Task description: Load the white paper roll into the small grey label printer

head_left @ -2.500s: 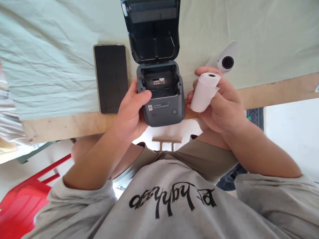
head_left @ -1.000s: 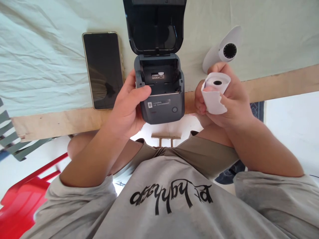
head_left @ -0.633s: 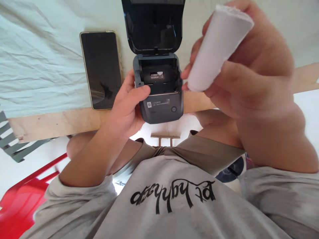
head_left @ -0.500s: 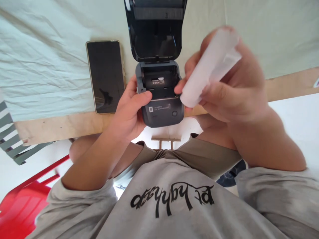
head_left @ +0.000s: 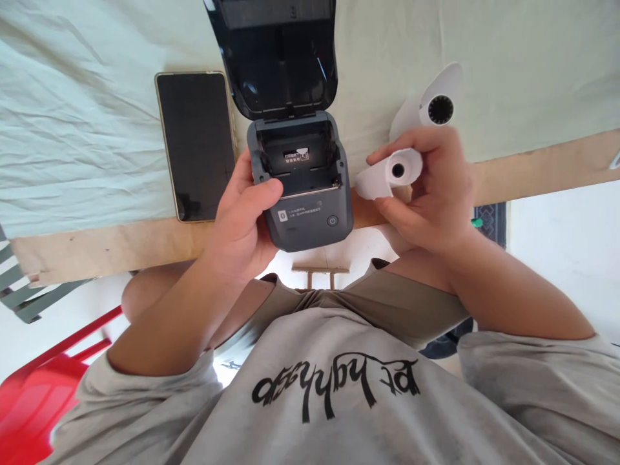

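My left hand [head_left: 247,219] grips the left side of a dark grey label printer [head_left: 310,223], thumb on top by the open compartment. The printer's black lid [head_left: 285,71] stands hinged up at the far side, and the compartment shows no roll, only a small printed label inside. In my right hand [head_left: 431,194] is a small white paper roll [head_left: 380,181], its end with a dark core hole facing me and a loose flap of paper curling off it. This roll is just right of the printer. Behind my right hand a larger white paper roll [head_left: 411,116] lies on the cloth, partly hidden.
A dark-screened phone [head_left: 196,145] lies left of the printer on the pale green cloth [head_left: 106,39]. The bare wooden table edge [head_left: 111,248] runs in front of my legs. A red plastic chair [head_left: 43,394] is at lower left.
My right hand has lowered and turned the small roll, so its core end now shows. The larger roll behind has come into view. The printer has shifted slightly left in view.
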`<state>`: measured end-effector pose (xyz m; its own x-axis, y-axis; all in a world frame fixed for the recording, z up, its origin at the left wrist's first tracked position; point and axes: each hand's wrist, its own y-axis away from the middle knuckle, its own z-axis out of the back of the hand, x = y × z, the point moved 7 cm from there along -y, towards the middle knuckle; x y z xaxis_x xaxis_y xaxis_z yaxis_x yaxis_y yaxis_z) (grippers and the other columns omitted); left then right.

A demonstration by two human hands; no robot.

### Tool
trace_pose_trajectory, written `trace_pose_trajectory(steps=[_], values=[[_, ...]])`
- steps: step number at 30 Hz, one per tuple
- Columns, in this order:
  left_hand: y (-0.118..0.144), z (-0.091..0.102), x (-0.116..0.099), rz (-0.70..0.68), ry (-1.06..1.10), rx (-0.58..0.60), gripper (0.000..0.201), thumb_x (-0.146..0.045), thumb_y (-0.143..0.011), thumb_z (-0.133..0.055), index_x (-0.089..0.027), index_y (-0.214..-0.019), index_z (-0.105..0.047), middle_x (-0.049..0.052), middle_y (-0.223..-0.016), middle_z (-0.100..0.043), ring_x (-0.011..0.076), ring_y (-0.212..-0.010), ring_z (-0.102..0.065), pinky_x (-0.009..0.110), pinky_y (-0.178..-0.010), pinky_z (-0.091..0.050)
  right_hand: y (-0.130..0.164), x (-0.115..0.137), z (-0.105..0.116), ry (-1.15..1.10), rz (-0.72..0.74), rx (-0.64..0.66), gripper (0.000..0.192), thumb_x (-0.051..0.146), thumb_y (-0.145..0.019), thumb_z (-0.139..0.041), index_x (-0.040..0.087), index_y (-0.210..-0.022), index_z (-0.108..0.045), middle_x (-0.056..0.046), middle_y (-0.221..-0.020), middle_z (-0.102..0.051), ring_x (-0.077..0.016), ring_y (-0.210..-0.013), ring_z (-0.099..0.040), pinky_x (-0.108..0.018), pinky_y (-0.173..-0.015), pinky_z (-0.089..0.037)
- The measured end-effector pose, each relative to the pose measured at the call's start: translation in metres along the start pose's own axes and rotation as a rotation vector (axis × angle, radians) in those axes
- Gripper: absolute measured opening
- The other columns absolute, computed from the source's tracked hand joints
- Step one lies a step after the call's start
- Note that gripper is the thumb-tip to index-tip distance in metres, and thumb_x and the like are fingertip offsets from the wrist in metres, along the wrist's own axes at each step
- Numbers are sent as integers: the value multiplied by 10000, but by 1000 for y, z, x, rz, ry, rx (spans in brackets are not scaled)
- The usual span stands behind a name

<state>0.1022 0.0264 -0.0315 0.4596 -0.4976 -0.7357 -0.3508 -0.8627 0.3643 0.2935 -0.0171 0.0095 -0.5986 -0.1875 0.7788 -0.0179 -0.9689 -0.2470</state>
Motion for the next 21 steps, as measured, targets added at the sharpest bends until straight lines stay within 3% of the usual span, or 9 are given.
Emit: trace_pose_trajectory(steps=[4, 10, 15, 18, 21], values=[[0, 2, -2, -7, -23, -19, 240, -301, -766, -738, -282, -995, -668, -23, -953, -738, 222, -862, -679, 380, -698, -574, 8, -15, -6, 130, -115, 84, 309, 322, -856, -623, 262, -1132, -498, -36, -1095, -675, -171, -868, -634, -356, -731, -525], [0, -2, -2, 14, -42, -43, 208, -294, -761, -713, -285, -960, -651, 2, -956, -731, 253, -881, -660, 398, -739, -558, 2, -16, -13, 232, -156, 195, 342, 306, -826, -613, 251, -1146, -505, -41, -1094, -690, -212, -929, -644, -408, -804, -534], [-1, -7, -2, -10, -51, -12, 177, -310, -775, -716, -293, -943, -662, -3, -983, -744, 337, -1196, -616, 432, -874, -520, -6, -2, -12, 231, 2, 185, 183, 247, -830, -577, 234, -1009, -543, -57, -1033, -643, -196, -989, -620, -376, -823, -550], [-1, -6, -2, -9, -68, -25, 205, -335, -765, -725, -296, -956, -662, -5, -970, -748, 359, -1262, -581, 439, -867, -520, -8, -1, -9, 220, 25, 170, 136, 228, -833, -565, 226, -968, -550, -61, -991, -604, -174, -943, -594, -355, -794, -549], [0, -5, -2, 7, -64, -8, 222, -318, -781, -733, -275, -984, -655, 2, -997, -743, 350, -1269, -581, 434, -909, -511, -8, 1, -6, 196, 18, 177, 197, 352, -820, -646, 219, -908, -530, -53, -922, -594, -169, -868, -569, -352, -734, -517]])
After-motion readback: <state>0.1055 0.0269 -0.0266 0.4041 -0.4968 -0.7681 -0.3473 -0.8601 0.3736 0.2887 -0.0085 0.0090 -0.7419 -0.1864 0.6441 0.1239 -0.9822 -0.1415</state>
